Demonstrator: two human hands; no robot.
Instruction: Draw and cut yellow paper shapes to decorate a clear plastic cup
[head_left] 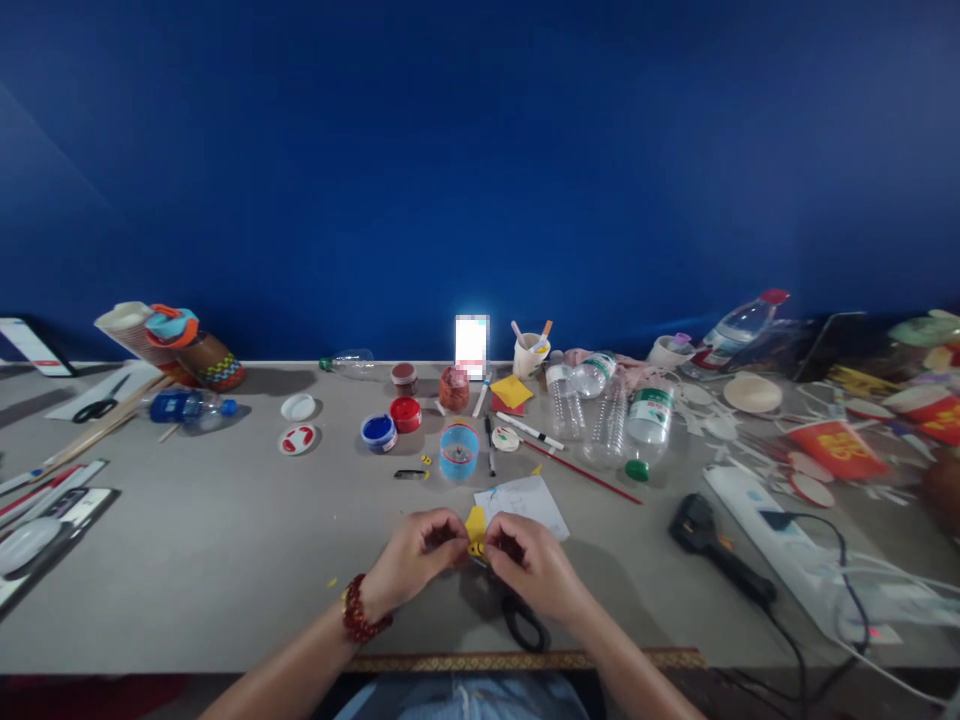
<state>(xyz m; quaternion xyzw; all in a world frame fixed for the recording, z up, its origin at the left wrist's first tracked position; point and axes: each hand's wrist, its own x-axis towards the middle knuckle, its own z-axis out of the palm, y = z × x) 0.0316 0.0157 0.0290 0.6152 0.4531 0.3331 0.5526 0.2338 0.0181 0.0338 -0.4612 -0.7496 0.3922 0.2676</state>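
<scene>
A small piece of yellow paper (476, 524) is pinched between my two hands, low over the front of the table. My left hand (427, 550), with a beaded bracelet at the wrist, has thumb and forefinger closed on its left side. On the right side my right hand (531, 560) grips it the same way. Dark marks show on the lower part of the yellow paper. Black-handled scissors (525, 625) lie beneath my right hand, their blades mostly hidden. Behind my hands lies a white paper sheet (536, 503), and beyond it a blue-rimmed clear cup (459, 452).
Paint jars, blue (379, 432) and red (406, 413), stand left of the cup. Several plastic bottles (649, 415) are grouped to the right. A glue gun (712, 545) and a white power strip (780, 550) with cables lie at right. A lit phone (472, 345) stands at the back.
</scene>
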